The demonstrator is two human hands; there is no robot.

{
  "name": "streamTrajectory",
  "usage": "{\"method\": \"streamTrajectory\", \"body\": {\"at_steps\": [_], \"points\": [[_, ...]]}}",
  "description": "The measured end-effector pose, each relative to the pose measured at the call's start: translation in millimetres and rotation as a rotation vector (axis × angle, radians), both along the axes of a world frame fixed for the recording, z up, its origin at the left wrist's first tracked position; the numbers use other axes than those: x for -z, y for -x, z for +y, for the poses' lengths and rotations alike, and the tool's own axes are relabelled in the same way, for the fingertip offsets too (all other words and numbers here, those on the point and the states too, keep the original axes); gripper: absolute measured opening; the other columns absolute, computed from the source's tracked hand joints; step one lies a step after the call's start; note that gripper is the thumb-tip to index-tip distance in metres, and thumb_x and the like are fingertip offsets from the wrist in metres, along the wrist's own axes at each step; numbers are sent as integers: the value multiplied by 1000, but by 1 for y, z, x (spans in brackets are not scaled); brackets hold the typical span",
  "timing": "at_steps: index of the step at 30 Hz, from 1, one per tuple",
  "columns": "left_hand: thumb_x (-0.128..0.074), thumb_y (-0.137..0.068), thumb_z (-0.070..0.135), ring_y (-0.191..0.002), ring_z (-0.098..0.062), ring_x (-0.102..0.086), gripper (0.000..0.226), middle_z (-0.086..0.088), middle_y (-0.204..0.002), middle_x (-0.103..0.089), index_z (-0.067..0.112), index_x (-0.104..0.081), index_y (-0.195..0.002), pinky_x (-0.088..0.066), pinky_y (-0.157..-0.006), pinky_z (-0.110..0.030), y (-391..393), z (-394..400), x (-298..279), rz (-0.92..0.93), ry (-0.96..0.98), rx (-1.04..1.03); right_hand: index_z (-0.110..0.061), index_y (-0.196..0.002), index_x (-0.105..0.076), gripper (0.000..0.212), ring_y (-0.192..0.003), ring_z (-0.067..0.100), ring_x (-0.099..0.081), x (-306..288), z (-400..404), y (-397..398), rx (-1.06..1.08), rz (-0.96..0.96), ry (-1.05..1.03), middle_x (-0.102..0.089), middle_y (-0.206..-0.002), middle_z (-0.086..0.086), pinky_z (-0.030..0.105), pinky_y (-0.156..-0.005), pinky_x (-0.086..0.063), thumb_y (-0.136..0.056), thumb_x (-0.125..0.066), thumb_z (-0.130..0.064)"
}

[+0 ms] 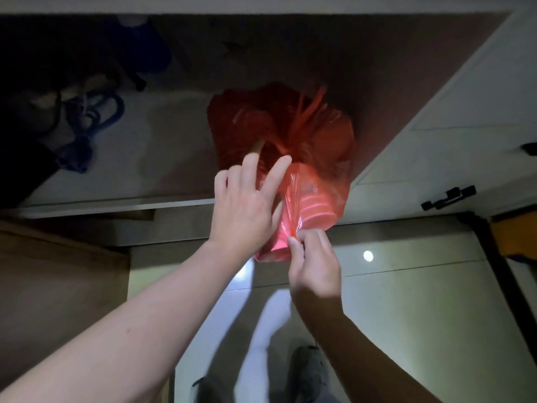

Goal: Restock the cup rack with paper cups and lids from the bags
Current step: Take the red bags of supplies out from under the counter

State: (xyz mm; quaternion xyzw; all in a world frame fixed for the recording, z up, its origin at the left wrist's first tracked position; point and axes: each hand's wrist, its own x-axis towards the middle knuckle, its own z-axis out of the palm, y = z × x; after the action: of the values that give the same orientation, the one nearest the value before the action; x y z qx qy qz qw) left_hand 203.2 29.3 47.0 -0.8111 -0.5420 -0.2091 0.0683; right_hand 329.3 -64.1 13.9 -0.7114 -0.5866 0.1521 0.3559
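- A translucent red plastic bag (pixel 293 158), knotted at the top, sits at the edge of a dim open cupboard shelf (pixel 122 206); the bag is the landmark here
- Through the near, lower part of the bag a stack of ribbed round shapes (pixel 315 203) shows, likely cups or lids; which of the two cannot be told
- The left hand (pixel 247 205) lies against the left side of the bag with fingers straight and spread, fingertips reaching toward the knot (pixel 286 148); it grips nothing
- The right hand (pixel 315 261), just below the bag, pinches a fold of the bag's plastic between thumb and curled fingers
- Below the bag lies a glossy tiled floor (pixel 406 286); to the bag's right stands a pale cupboard door with a black handle (pixel 449 196)
- No cup rack is in view
- Risk, as a judgement: the bag overhangs the shelf edge, so a hard tug on the thin film could tear it or tip it, spilling the stack onto the floor
- The tight knot may resist one-handed loosening
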Motion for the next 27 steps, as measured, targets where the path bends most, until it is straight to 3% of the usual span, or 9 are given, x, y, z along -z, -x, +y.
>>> {"method": "streamTrajectory", "body": {"at_steps": [5,8,12,15,17,22,25,27], "points": [[-60,-95,33,-91,-31,-57,72,-22,-146,-40,30,-21,-155,-43,-83,-47,-17,-8,-26,-67,96,74,-10,-85,-59,21,-76,18,-49,-14,-20,-13,56,17,-60,-52,-80,0,28,-71,-40,-99,-48,-22],[-68,-88,28,-80,-31,-55,85,-20,-128,-48,31,-20,-158,-45,-74,-46,-26,-2,-40,-23,177,51,-12,-83,-58,21,-75,19,-49,-24,-26,-14,21,-120,-48,-51,-79,-1,27,-74,-42,-101,-48,-19],[-60,-93,24,-85,-37,-56,69,-17,-107,-55,24,-30,-154,-41,-75,-44,-40,5,-59,83,316,13,-17,-81,-55,19,-73,19,-48,-33,-37,-17,64,-118,73,-50,-78,-3,28,-69,-40,-98,-48,-21],[-47,-100,30,-92,-40,-58,52,-20,-113,-57,18,-33,-149,-37,-71,-43,-52,7,-69,103,432,-22,-18,-80,-56,17,-74,17,-48,-38,-44,-25,106,-47,156,-49,-79,-6,24,-65,-32,-96,-50,-21],[-47,-100,28,-95,-43,-59,49,-22,-124,-53,13,-37,-145,-44,-72,-46,-57,8,-72,77,457,-15,-18,-83,-56,18,-78,15,-46,-37,-50,-28,98,-20,202,-48,-81,-8,21,-66,-27,-97,-47,-25],[-49,-94,-4,-110,-42,-52,59,-19,-142,-39,6,-34,-150,-50,-84,-47,-69,3,-83,27,451,73,-22,-77,-48,18,-77,14,-44,-45,-60,-31,100,50,224,-50,-79,-5,21,-66,-25,-95,-48,-22],[-54,-86,-12,-91,-42,-58,52,-17,-124,-46,4,-49,-135,-55,-76,-52,-70,6,-89,-25,468,157,-35,-70,-33,32,-72,9,-44,-54,-57,-38,71,86,319,-42,-70,-13,21,-66,-26,-94,-52,-25],[-53,-82,-13,-77,-42,-58,43,-17,-112,-49,2,-56,-122,-52,-67,-55,-70,8,-92,-25,463,204,-32,-77,-52,21,-68,4,-42,-64,-43,-49,115,87,249,-46,-72,-14,18,-66,-30,-92,-65,-24]]}}
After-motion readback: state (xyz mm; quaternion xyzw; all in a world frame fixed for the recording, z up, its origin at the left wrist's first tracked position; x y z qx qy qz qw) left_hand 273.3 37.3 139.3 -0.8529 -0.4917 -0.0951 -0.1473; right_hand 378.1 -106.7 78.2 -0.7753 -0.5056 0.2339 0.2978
